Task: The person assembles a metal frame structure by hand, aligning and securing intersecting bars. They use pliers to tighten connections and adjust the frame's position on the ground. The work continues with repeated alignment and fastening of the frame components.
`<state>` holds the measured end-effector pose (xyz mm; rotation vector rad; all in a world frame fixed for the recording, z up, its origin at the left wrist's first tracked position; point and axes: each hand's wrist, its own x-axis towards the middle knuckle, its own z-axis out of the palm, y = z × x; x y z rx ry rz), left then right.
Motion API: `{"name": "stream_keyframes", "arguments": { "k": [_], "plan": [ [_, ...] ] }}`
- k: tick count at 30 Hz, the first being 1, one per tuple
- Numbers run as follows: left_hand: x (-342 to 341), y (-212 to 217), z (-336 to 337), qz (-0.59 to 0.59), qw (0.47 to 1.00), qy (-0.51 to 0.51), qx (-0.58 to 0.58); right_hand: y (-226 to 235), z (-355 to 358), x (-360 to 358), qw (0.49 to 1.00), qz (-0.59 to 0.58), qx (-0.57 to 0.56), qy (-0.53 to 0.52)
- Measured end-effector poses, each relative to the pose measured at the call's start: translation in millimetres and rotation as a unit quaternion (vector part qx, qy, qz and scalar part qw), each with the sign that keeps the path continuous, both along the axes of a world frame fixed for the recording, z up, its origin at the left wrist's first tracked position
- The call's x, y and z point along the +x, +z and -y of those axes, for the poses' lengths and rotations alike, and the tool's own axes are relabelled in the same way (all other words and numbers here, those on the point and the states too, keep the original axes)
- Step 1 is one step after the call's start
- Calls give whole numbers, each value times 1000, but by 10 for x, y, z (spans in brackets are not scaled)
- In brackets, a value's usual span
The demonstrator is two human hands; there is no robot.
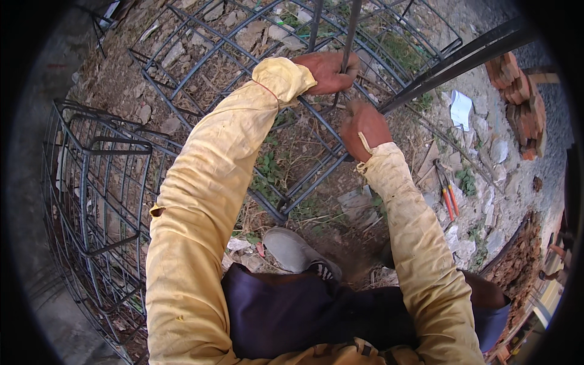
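A grid of steel reinforcing bars (313,182) lies over the rubble in front of me, its near corner by my shoe. My left hand (325,70) reaches across it, fingers closed around an upright steel rod (351,36) above the grid. Just below and to the right, my right hand (367,126) is closed close to a crossing of the bars. Its fingertips point towards the rod's lower part; whatever they pinch is hidden. Both forearms wear long yellowish sleeves. Long dark bars (462,61) slant from near my right hand to the upper right.
Pincers with orange-red handles (450,201) rest on the ground to the right. Beyond them are a white paper sheet (460,111) and stacked red bricks (517,106). A rebar cage (88,182) stands at left. My grey shoe (291,248) is by the grid's near corner.
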<state>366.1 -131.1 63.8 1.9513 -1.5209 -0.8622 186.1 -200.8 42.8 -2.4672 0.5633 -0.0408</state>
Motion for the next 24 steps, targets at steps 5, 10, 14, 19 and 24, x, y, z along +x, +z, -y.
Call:
{"name": "stream_keyframes", "arguments": {
  "k": [5, 10, 14, 19, 24],
  "plan": [
    [-6, 43, -12, 15, 1000, -1, 17, 259, -143, -140, 998, -41, -38, -5],
    [-31, 115, -20, 34, 999, 0, 33, 417, -136, -137, 996, -68, -61, 16],
    [-14, 90, -5, 11, 1000, 5, 22, 263, -94, -142, 999, -41, -30, -3],
    [28, 29, 9, 14, 1000, -7, 13, 135, -185, -102, 999, -15, -20, -33],
    [-80, 113, 31, 36, 999, -20, 19, -31, -75, -64, 998, 39, -28, -46]
  ]
}}
